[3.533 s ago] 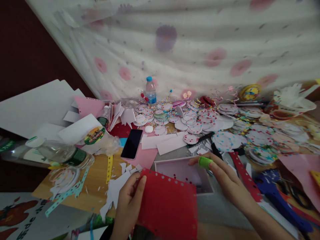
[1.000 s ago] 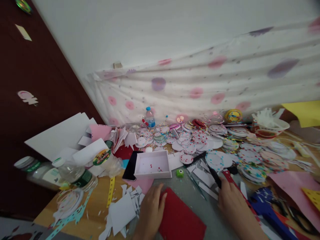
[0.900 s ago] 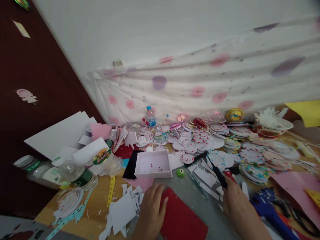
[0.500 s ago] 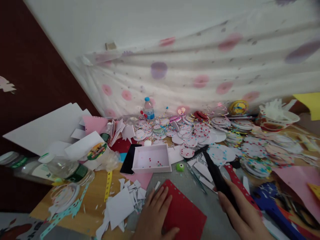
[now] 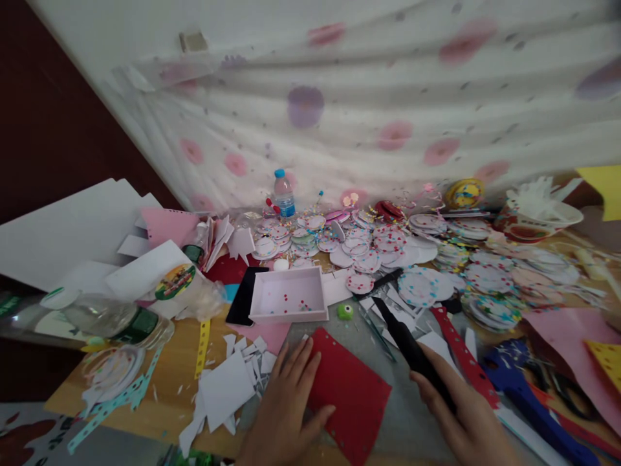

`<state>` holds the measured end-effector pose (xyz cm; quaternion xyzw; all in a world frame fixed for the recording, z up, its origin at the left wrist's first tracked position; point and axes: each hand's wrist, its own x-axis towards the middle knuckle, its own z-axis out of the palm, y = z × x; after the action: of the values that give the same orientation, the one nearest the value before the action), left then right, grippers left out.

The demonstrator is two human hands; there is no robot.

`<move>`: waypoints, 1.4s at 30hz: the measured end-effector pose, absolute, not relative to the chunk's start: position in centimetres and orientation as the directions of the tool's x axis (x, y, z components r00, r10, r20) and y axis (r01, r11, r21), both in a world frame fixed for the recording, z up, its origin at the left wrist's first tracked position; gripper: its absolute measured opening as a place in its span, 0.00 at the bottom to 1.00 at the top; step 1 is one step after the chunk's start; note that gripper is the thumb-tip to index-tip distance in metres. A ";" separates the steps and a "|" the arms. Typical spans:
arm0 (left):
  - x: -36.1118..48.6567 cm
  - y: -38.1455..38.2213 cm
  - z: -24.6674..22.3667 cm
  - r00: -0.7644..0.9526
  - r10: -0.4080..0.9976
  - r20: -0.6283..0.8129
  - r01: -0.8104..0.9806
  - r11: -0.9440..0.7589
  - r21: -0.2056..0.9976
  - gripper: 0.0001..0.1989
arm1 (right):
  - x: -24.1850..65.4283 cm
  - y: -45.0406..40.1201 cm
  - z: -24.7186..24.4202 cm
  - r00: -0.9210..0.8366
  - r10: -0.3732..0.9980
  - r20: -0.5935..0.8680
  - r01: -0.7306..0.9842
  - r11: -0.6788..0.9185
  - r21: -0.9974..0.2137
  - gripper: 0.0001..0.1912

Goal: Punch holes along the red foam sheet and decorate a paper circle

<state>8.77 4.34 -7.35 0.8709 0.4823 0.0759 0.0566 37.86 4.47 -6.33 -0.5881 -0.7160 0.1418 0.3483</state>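
Observation:
My left hand (image 5: 286, 398) lies flat with fingers stretched out on the left edge of a red sheet (image 5: 352, 395). Small holes run along the sheet's edges. In my right hand (image 5: 453, 401) is a long black tool (image 5: 410, 346) with a narrow end, pointing away and to the left. It is held above the grey mat (image 5: 400, 404), to the right of the sheet; its exact kind I cannot make out. Beyond the sheet, a small green craft punch (image 5: 345, 312) sits near a shallow white box (image 5: 290, 312) with a few red dots inside.
White paper scraps (image 5: 226, 391) lie left of my left hand. Behind are many dotted paper discs (image 5: 359, 249) and a small water bottle (image 5: 284, 197). A large bottle (image 5: 114, 317) lies on the left. Blue-handled pliers (image 5: 528, 401) and scissors (image 5: 572, 395) are at right.
My view has shifted, so the table sits higher in the picture. The black tool's tip has moved left and nearer. My left hand stays on the red sheet.

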 end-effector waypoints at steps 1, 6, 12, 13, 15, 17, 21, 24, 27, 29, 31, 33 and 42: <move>8.7 4.4 -7.4 0.533 0.844 0.064 0.826 -0.535 0.175 0.34 | 37.8 4.5 -6.5 -0.081 0.939 0.335 0.758 0.276 -0.591 0.19; 8.8 4.7 -7.1 0.566 0.824 0.027 0.798 -0.556 0.231 0.33 | 37.4 4.3 -6.7 -0.187 0.946 0.264 0.773 0.307 -0.555 0.21; 9.0 4.6 -6.7 0.574 0.818 0.045 0.773 -0.559 0.299 0.32 | 36.5 4.1 -6.0 -0.305 0.945 0.121 0.724 0.312 -0.615 0.19; 9.1 4.5 -6.7 0.572 0.819 0.050 0.773 -0.558 0.304 0.31 | 36.5 4.1 -6.0 -0.307 0.945 0.112 0.717 0.307 -0.626 0.19; 9.3 4.2 -6.6 0.567 0.821 0.062 0.772 -0.556 0.309 0.30 | 36.5 4.1 -5.9 -0.296 0.949 0.106 0.715 0.294 -0.635 0.20; 9.6 3.9 -6.6 0.565 0.822 0.066 0.772 -0.555 0.309 0.29 | 36.7 3.9 -5.8 -0.276 0.956 0.103 0.729 0.278 -0.625 0.21; 10.1 3.8 -6.5 0.564 0.825 0.045 0.779 -0.549 0.303 0.31 | 37.5 3.6 -5.0 -0.231 0.970 0.079 0.795 0.235 -0.559 0.21; 10.4 4.0 -6.6 0.559 0.828 0.033 0.784 -0.542 0.302 0.35 | 38.0 3.3 -4.6 -0.223 0.974 0.038 0.843 0.212 -0.494 0.22; 10.6 4.3 -6.7 0.550 0.834 0.034 0.788 -0.532 0.308 0.36 | 38.0 3.2 -4.4 -0.258 0.966 0.014 0.860 0.236 -0.452 0.23; 10.7 4.3 -6.7 0.536 0.843 0.042 0.791 -0.519 0.322 0.33 | 37.7 3.3 -4.3 -0.295 0.955 -0.001 0.862 0.265 -0.433 0.23; 10.9 4.4 -6.6 0.516 0.855 0.054 0.795 -0.502 0.340 0.30 | 37.2 3.4 -4.1 -0.327 0.945 -0.025 0.861 0.287 -0.419 0.24; 11.0 4.4 -6.6 0.498 0.865 0.055 0.801 -0.483 0.354 0.27 | 36.7 3.6 -3.9 -0.350 0.936 -0.047 0.860 0.301 -0.412 0.25; 11.7 4.6 -6.7 0.419 0.906 0.061 0.834 -0.410 0.368 0.27 | 36.8 3.9 -3.1 -0.381 0.923 -0.060 0.841 0.319 -0.438 0.28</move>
<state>11.66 4.57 -6.70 0.8302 0.5241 0.1262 0.1418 36.83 3.95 -3.09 -0.5470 -0.8058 0.2033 0.1007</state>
